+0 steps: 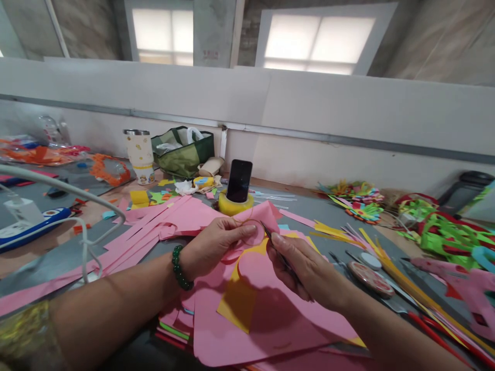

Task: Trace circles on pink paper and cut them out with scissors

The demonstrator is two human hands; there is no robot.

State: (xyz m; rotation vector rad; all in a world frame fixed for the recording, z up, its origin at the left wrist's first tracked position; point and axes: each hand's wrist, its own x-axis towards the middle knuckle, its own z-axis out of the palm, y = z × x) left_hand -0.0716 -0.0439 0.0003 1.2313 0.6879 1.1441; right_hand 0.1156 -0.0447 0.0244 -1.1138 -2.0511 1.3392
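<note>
My left hand (220, 239), with a green bead bracelet at the wrist, pinches a small rounded piece of pink paper (255, 233) between thumb and fingers. A thin curled strip stands up by its thumb. My right hand (299, 263) is closed around a slim dark pointed tool (266, 228), its tip at the edge of the pink piece. Whether it is tweezers or small scissors I cannot tell. Below both hands, a yellow paper piece (237, 299) and a rounded pink cutout lie over large pink sheets (278, 330).
A phone (238, 180) leans in a yellow tape roll (232, 205). Pink strips (135, 237) spread to the left, near a white cable (112, 201). At right lie red-handled scissors (429, 330), a round tin (370, 279) and a pink glue gun (460, 278). A tumbler (139, 154) stands behind.
</note>
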